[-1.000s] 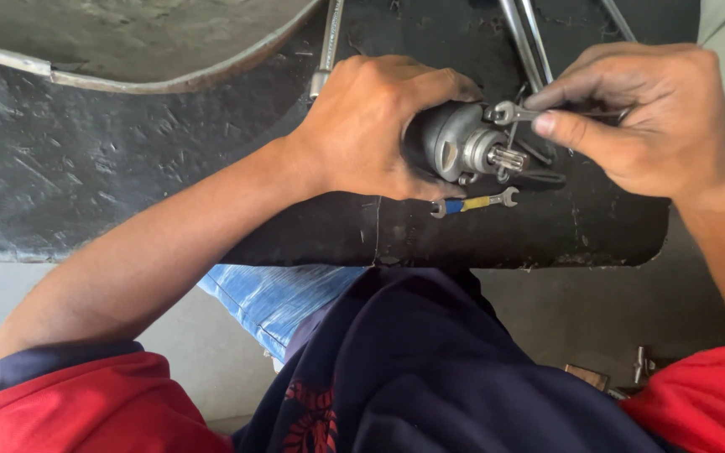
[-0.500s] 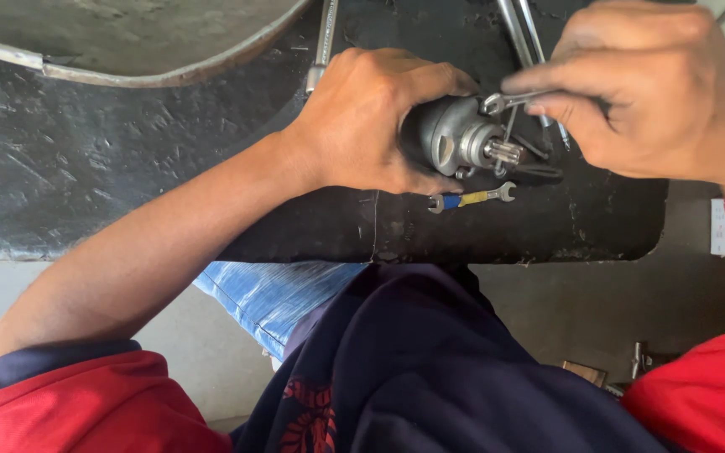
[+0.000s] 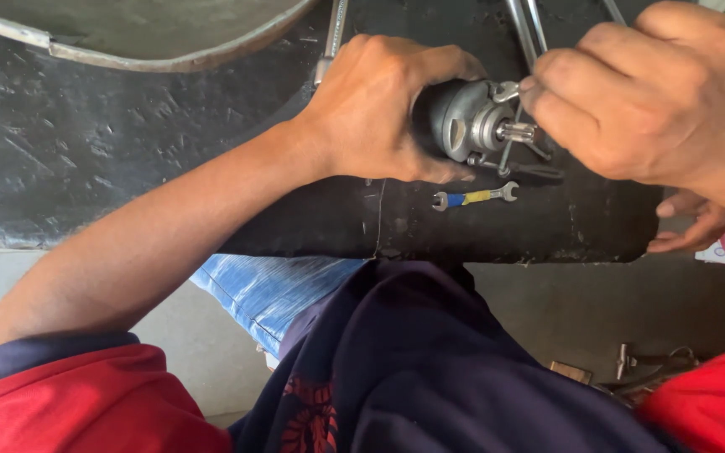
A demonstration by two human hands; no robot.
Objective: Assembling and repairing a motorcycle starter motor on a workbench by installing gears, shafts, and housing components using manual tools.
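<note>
2 hands worked on 1 small motor held over the black tabletop. the left hand was closed around the motor's round grey metal body, steadying it on its side. the right hand was curled shut on a small silver wrench set at the motor's end, beside the short ridged shaft. judging by that, the fastener was not yet off and the end cover sat in place. a second small wrench with a blue and yellow middle lay untouched just below. the tabletop looked rough, worn and greasy.
</note>
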